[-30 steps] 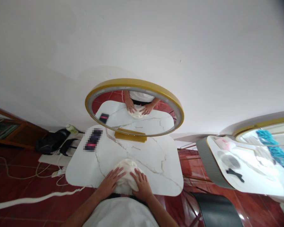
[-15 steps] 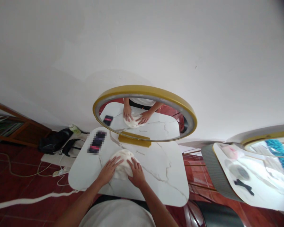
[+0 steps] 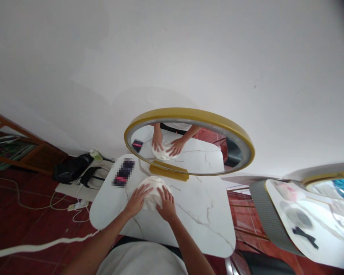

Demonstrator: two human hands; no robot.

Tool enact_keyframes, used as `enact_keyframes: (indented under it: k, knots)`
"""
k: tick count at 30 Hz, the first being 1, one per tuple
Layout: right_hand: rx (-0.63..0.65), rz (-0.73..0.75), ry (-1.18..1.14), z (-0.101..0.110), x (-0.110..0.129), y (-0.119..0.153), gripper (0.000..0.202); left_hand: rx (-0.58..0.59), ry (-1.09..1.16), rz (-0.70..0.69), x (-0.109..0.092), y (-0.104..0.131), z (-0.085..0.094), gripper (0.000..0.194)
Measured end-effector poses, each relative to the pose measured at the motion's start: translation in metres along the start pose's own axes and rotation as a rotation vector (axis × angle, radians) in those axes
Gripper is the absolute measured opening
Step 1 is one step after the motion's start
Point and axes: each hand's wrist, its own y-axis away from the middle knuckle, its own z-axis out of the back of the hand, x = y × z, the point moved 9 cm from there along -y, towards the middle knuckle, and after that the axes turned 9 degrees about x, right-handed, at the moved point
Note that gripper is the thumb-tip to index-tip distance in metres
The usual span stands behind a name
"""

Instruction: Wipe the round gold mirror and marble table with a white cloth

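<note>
White wall fills the upper half of the view, bare. Red tiled floor below left, crossed by a white cable and thinner cords; the cable's left end runs out of frame. White marble-veined table with rounded corners, its near edge partly hidden behind the person's torso. Oval gold-framed mirror stands at the table's far edge on a gold base; it reflects the tabletop, both hands and the cloth, and its right part reflects something dark that is hard to make out. A 2nd table at far right is cut off by the frame; the dark items on it are too blurred to identify. Black bag on the floor beyond the table's left edge, a pale green bottle behind it, only its top showing. Pixelated dark object near the table's far left corner, unreadable. White cloth, bunched into a mound, sits just in front of the mirror base, left of centre; its near part is covered by the hands. Left hand lies flat, fingers spread, pressing the cloth's left side. Right hand likewise open and flat on the cloth's right side, gripping nothing.
</note>
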Motion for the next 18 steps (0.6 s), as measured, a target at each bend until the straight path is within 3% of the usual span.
enact_keyframes:
  k: [5, 10, 14, 18]
  knots:
    - [0.059, 0.072, 0.010, -0.025, 0.011, 0.026, 0.086, 0.015, -0.012, -0.040, -0.002, 0.035, -0.011, 0.083]
    - [0.201, 0.151, -0.017, -0.054, 0.023, 0.047, 0.093, 0.039, -0.027, -0.070, 0.008, 0.077, -0.023, 0.080]
    - [0.286, 0.219, -0.023, -0.063, 0.039, 0.047, 0.101, 0.055, -0.041, -0.066, 0.026, 0.098, -0.027, 0.082]
    - [0.293, 0.282, -0.020, -0.063, 0.068, 0.035, 0.104, 0.000, -0.057, -0.012, 0.051, 0.112, -0.016, 0.076]
